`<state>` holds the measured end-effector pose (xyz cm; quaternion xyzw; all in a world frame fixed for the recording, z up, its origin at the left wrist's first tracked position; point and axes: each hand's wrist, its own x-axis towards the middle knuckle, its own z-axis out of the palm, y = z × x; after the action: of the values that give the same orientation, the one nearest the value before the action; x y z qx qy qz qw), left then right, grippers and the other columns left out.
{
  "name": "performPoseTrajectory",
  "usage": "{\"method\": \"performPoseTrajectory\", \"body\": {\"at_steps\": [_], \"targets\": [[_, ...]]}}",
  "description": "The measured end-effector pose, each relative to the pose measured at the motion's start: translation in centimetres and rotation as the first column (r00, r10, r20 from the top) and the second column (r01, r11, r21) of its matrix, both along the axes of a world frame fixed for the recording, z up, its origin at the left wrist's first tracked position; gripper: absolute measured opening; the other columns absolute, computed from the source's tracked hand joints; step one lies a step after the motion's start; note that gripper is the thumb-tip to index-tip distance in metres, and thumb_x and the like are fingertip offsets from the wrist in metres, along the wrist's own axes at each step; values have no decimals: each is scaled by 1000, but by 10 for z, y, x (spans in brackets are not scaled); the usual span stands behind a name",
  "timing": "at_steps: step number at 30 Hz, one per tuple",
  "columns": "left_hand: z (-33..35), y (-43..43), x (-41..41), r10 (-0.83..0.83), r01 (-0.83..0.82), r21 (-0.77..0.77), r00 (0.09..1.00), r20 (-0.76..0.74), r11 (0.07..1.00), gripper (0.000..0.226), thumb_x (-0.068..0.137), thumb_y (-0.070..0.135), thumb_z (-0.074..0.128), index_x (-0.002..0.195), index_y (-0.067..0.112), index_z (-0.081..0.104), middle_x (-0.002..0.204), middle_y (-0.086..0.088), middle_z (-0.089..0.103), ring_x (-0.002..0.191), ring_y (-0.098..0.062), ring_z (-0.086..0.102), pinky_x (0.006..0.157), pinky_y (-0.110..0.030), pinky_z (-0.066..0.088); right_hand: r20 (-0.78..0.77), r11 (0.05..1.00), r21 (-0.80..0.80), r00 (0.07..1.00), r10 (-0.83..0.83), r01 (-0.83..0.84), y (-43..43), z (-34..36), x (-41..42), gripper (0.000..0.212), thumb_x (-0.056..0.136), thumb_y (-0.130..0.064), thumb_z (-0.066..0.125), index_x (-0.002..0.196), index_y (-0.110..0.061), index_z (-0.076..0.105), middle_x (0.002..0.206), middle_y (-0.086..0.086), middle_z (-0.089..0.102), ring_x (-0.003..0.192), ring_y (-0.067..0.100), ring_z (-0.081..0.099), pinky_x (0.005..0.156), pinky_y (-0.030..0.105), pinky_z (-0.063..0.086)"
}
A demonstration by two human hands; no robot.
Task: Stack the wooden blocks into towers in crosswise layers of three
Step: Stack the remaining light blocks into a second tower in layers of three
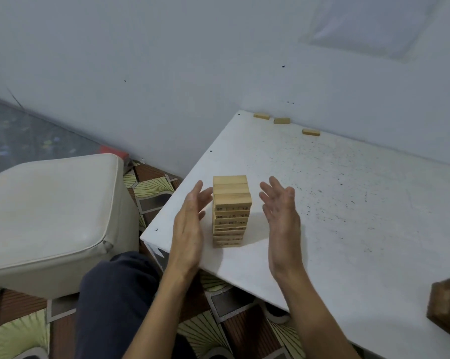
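Note:
A tower of wooden blocks (231,211) stands near the left corner of the white table (335,203), several crosswise layers high, with numbers printed on the block ends. Three blocks lie side by side on its top. My left hand (190,224) is held flat with straight fingers just left of the tower, its fingertips close to the upper layers. My right hand (280,213) is spread to the right of the tower, a small gap away. Neither hand holds anything. Three loose blocks (281,121) lie along the table's far edge by the wall.
A cream cushioned stool (50,216) stands left of the table. My knee in dark trousers (115,294) is below the table's left corner. A dark wooden object (449,307) sits at the right edge. A grey wall runs behind the table.

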<state>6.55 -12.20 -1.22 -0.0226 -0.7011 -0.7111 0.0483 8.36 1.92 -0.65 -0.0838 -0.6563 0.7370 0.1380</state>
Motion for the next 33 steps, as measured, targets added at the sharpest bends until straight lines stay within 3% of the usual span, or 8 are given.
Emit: {"method": "performPoseTrajectory", "body": {"at_steps": [3,7,11,13,14,17,24,33], "targets": [[7,-13,-32,-40,39,-54,999,-19,998,40,105,39,32,135,25,55,116,14,68,109,3,62,98,-27,47,0,992,63,994,-105,105,22,15,-23,47,105,-48,29,133,-24,58,122,-7,68,114,5,62,105,29,44],[12,-11,-91,-165,141,-283,984,-64,949,30,103,23,51,130,18,62,117,4,69,108,-7,65,100,-37,51,7,956,225,981,-194,187,50,23,-61,29,106,-25,41,119,-19,66,104,-4,72,97,9,68,90,28,52],[21,18,-160,-284,184,-509,950,-126,841,26,99,21,58,124,22,65,114,8,69,99,5,62,92,-18,48,3,863,442,962,-272,243,79,28,-114,24,101,-19,49,117,-19,67,109,-6,69,99,10,64,89,24,51],[22,36,-191,-347,189,-604,925,-155,775,27,99,22,58,124,20,65,119,5,68,100,1,62,86,-12,44,7,792,556,951,-308,252,92,29,-141,25,100,-18,50,120,-16,66,111,-7,66,93,4,61,86,16,48],[22,45,-208,-376,185,-657,912,-162,731,28,99,23,57,126,20,64,123,3,66,105,-5,61,89,-17,44,8,753,609,948,-319,249,99,28,-155,26,100,-17,50,121,-15,66,113,-6,65,91,4,60,84,15,46],[18,74,-256,-428,132,-812,890,-155,568,33,99,30,54,130,22,61,131,0,60,115,-17,57,97,-36,44,26,597,775,934,-356,206,124,17,-195,30,98,-16,49,124,-12,63,123,7,63,103,23,62,88,27,45],[3,129,-336,-374,0,-944,918,-130,330,44,98,49,49,138,30,54,149,-8,41,134,-31,40,109,-44,28,124,200,979,878,-463,-34,164,-9,-257,36,97,-13,45,131,-11,55,128,20,50,112,40,46,92,45,45],[-3,158,-370,-335,46,-936,939,-79,350,46,95,54,52,133,30,58,141,-7,50,127,-32,46,104,-46,31,110,213,977,905,-411,-22,169,-21,-291,32,97,-5,42,124,-6,61,116,19,54,107,37,44,84,41,42]]}}
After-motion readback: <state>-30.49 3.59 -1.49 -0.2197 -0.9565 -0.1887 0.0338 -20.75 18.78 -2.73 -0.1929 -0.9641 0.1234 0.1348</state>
